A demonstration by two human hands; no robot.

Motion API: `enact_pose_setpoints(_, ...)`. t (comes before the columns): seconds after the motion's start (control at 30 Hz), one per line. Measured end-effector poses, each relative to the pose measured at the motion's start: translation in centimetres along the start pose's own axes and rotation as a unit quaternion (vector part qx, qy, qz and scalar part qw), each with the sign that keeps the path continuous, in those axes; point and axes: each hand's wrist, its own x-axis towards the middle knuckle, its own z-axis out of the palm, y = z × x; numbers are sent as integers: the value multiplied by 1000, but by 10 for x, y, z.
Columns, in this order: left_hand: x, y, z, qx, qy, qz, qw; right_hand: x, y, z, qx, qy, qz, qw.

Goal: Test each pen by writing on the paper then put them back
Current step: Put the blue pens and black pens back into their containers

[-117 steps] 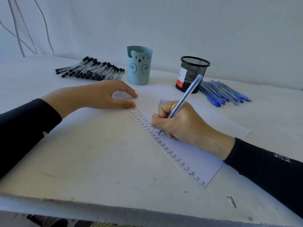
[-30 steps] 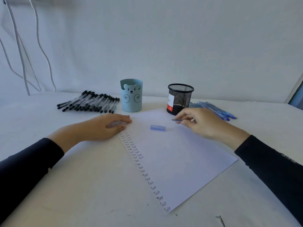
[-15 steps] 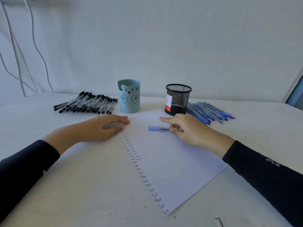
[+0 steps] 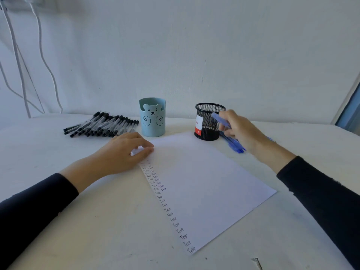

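A white sheet of paper (image 4: 202, 182) lies on the table, with a column of "Test" words down its left edge. My left hand (image 4: 124, 151) rests flat on the sheet's top left corner. My right hand (image 4: 240, 131) is raised beside the black mesh pen cup (image 4: 209, 122) and grips a capped blue pen (image 4: 221, 120), its capped end pointing up and left in front of the cup. Under that hand lies a pile of blue pens (image 4: 234, 146), mostly hidden.
A light blue bear-face pen cup (image 4: 153, 117) stands behind the paper. A row of black-capped pens (image 4: 101, 124) lies to its left. The white table (image 4: 97, 221) meets a white wall, with cables (image 4: 39, 55) hanging at far left.
My right hand pushed the pen into its cap on the paper, then lifted the capped pen up and right to the mesh cup. The left hand stayed on the sheet.
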Motion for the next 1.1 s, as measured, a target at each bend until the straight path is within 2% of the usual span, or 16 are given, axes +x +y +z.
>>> enact_pose_setpoints(0.17,-2,19,-1,100,-98,-39,989,1,3,-16,49,50,21,997)
enact_pose_setpoints(0.37,-1,19,-16,67,-187,-60,978,-2,0,-20,69,37,12,997)
enact_pose_setpoints(0.5,1,14,-21,10,-229,-49,972,-2,5,-18,39,12,23,999)
enact_pose_setpoints(0.63,12,18,-25,1,-261,-43,964,7,14,-13,98,22,-12,995)
enact_pose_setpoints(0.7,18,14,-29,3,-278,-50,959,8,23,-12,65,36,-44,996)
enact_pose_setpoints(0.77,26,7,-33,6,-298,-47,953,8,34,-13,-41,36,-79,995)
enact_pose_setpoints(0.87,36,0,-34,-5,-319,-27,947,9,51,-11,-174,-16,-132,976)
enact_pose_setpoints(0.97,45,1,-29,-24,-320,-17,947,9,59,1,-220,-83,-150,960)
enact_pose_setpoints(1.1,54,3,-19,-56,-321,-11,946,10,65,7,-244,-96,-142,954)
